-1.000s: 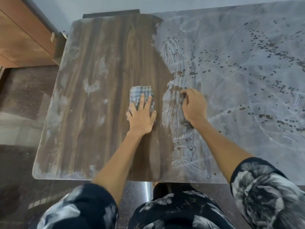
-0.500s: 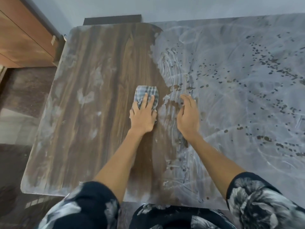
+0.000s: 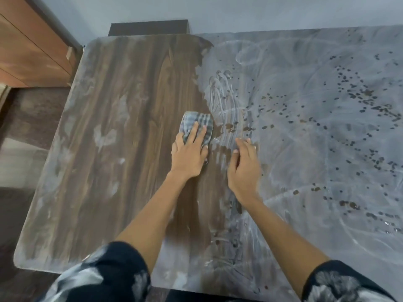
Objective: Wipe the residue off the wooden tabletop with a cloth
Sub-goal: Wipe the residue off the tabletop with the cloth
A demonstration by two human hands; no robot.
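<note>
Left hand [image 3: 189, 156] flat on the cloth [image 3: 197, 127], fingers straight and slightly spread, pressing it onto the tabletop [image 3: 135, 131]. Cloth is a folded plaid wad near table centre, right at the boundary between bare wood on the left and grey-white residue [image 3: 316, 149] on the right. Right hand [image 3: 244, 168] just beside it, fingers together and roughly straight, resting on the smeared edge of the residue, holding nothing. Dark specks scattered across the film. Wooden cabinet [image 3: 28, 53] at far left.
</note>
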